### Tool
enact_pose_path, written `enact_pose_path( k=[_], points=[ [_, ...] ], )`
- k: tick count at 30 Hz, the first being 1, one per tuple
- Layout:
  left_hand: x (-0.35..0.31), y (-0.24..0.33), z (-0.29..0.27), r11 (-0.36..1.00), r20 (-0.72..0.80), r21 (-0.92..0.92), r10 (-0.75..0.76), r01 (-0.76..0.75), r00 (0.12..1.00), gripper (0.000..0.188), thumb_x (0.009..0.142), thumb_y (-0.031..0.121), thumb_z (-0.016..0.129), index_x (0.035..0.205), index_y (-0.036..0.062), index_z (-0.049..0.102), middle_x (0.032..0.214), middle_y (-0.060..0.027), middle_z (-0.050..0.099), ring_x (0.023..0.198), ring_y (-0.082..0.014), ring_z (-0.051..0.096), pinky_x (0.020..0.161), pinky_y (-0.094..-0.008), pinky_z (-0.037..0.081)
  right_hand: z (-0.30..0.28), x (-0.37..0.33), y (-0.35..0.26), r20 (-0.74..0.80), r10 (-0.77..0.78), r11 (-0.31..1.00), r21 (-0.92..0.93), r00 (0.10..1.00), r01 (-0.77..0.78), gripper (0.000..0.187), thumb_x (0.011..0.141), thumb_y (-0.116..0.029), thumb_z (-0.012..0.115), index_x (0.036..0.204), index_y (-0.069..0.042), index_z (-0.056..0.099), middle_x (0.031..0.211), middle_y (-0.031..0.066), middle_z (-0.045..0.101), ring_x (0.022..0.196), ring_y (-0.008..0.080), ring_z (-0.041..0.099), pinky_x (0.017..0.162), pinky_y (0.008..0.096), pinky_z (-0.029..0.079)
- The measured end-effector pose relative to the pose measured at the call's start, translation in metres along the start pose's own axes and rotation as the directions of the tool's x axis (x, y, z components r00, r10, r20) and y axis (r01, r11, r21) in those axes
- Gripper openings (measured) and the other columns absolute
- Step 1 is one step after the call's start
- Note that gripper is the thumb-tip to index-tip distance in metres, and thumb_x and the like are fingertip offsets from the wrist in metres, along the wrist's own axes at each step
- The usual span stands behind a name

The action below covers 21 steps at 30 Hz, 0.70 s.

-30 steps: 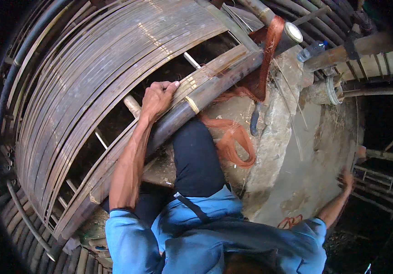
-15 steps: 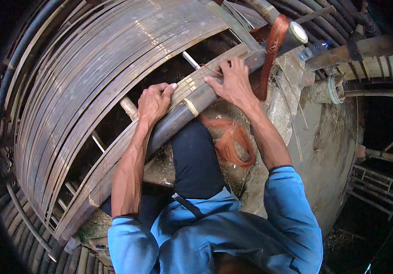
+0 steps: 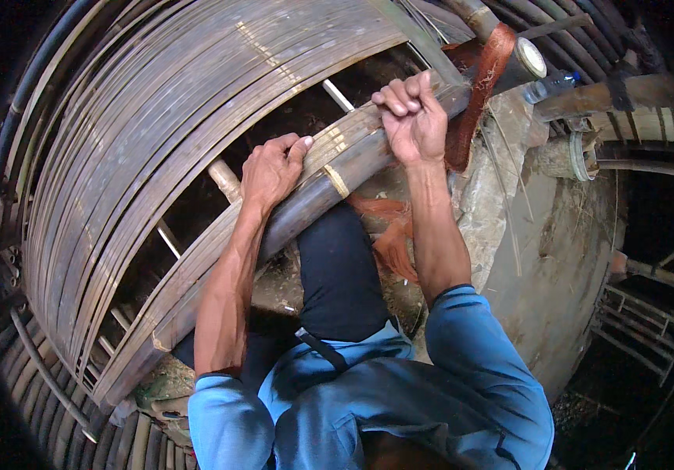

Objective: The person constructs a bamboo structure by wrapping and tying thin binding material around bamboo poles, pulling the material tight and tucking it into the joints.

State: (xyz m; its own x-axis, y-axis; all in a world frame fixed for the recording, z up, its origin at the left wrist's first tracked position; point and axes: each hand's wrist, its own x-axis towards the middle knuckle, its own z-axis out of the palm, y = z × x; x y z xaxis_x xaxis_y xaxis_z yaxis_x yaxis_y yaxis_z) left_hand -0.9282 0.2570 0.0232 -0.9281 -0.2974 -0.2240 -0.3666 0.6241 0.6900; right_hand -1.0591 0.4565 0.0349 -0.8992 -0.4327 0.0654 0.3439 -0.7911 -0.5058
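The left hand (image 3: 273, 171) rests partly curled on the narrow row of flat, grey-brown bamboo slats (image 3: 219, 244), which lies along the upper side of the dark, round bamboo pole (image 3: 294, 218). Its thumb reaches toward the pole's right end; whether the fingertips hook beneath the slats cannot be told. This hand has kept nearly the same place throughout.

The right hand (image 3: 418, 129) has changed most. It was first well to the right of the pole, then came over the slats with its back up and fingers spread. Now it has turned palm up above the pole's right part, fingers bent inward and thumb raised. Whether it has hold of a thin strand is too small to tell. With its arrival, both hands are at the same row, the left steadying it, by the look of it, while the right works.

Beyond the pole's right end hangs a flat, orange-red bundle of fibres (image 3: 482, 98). A pale yellow binding (image 3: 336, 181) circles the pole between the hands. Below the pole, another loose orange fibre bundle (image 3: 394, 249) is now partly covered by the right forearm.
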Motion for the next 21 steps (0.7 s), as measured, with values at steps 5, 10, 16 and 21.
enact_pose_path(
  k=[5, 10, 16, 21],
  points=[
    [-0.002, -0.007, 0.002, 0.999, -0.019, 0.037, 0.002, -0.001, 1.0, 0.043, 0.099, 0.046, 0.053, 0.097, 0.0097, 0.075, 0.087, -0.0226, 0.072, 0.089, -0.0448, 0.069, 0.083, -0.0526, 0.053, -0.004, -0.037, 0.006, -0.107, 0.025, 0.987, -0.156, 0.994, -0.042, 0.042, 0.107, -0.036, 0.053, 0.077, -0.009, 0.053, 0.067, -0.0024, 0.038, 0.062, 0.0108, 0.035, 0.068, 0.0308, 0.037],
    [0.002, -0.004, 0.001, 0.998, 0.006, 0.059, 0.02, -0.02, 1.0, 0.044, 0.099, 0.045, 0.052, 0.096, 0.0085, 0.075, 0.09, -0.0256, 0.071, 0.091, -0.0471, 0.068, 0.086, -0.0546, 0.053, 0.009, -0.066, 0.013, -0.026, 0.05, 0.849, -0.526, 0.998, -0.056, 0.045, 0.106, -0.025, 0.054, 0.065, -0.008, 0.05, 0.066, 0.0014, 0.047, 0.068, 0.0132, 0.045, 0.068, 0.0298, 0.038],
    [-0.027, -0.031, 0.006, 0.918, -0.481, 0.135, 0.391, -0.374, 0.785, 0.021, 0.082, 0.023, 0.069, 0.096, 0.0073, 0.072, 0.096, -0.0136, 0.069, 0.096, -0.0315, 0.061, 0.087, -0.0443, 0.046, -0.014, -0.094, -0.076, 0.138, 0.521, 0.514, -0.839, 0.843, -0.181, 0.034, 0.102, -0.026, 0.057, 0.087, 0.002, 0.066, 0.074, 0.0031, 0.06, 0.074, 0.0178, 0.063, 0.072, 0.0331, 0.049],
    [-0.181, -0.076, -0.025, 0.95, -0.769, 0.288, 0.304, -0.12, 0.563, 0.03, 0.069, 0.025, 0.083, 0.085, 0.0091, 0.063, 0.08, -0.0063, 0.054, 0.084, -0.0296, 0.053, 0.082, -0.0448, 0.037, -0.052, -0.167, -0.117, -0.325, -0.011, -0.6, -0.754, 0.946, -0.266, 0.049, 0.095, -0.046, 0.068, 0.096, 0.003, 0.071, 0.093, 0.0147, 0.074, 0.09, 0.0263, 0.07, 0.08, 0.0376, 0.053]
  ],
)
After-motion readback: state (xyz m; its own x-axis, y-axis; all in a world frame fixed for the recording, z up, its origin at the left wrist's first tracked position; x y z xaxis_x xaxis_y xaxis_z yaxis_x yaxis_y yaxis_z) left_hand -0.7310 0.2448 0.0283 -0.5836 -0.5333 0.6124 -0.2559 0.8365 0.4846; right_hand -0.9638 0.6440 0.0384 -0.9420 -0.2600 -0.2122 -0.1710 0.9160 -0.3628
